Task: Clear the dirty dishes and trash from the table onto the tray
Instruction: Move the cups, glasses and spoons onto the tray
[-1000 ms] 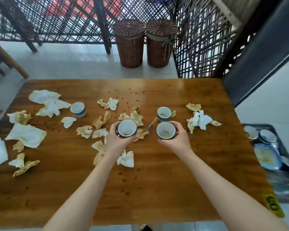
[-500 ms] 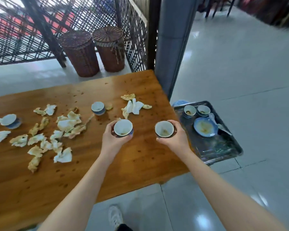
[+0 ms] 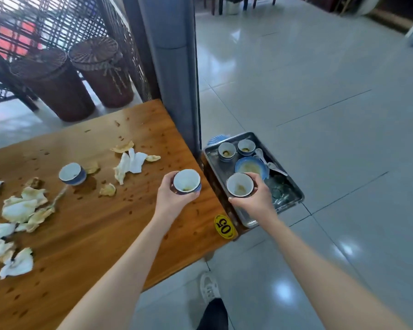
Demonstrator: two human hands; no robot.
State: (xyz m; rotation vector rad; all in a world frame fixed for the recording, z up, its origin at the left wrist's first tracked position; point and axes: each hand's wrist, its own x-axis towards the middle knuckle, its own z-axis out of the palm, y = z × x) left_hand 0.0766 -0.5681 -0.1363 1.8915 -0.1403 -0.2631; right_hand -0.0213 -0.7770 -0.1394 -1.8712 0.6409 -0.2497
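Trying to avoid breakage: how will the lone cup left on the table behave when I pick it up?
The cup looks like glazed ceramic: probably stiff, breakable, perhaps slick. The left hand holds a matching cup alone, as does the right hand, so likely light. Round-walled, it might roll if knocked over.

Tray [image 3: 287,194] R of table [image 3: 93,234], cups [image 3: 227,151] + bowl [image 3: 249,166] in it; napkins [image 3: 129,163] on table.

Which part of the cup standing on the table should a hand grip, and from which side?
Probably the cup by its blue outer wall below the rim, from the near side: it stands mouth up, the table is bare there, and a napkin scrap lies at its right.
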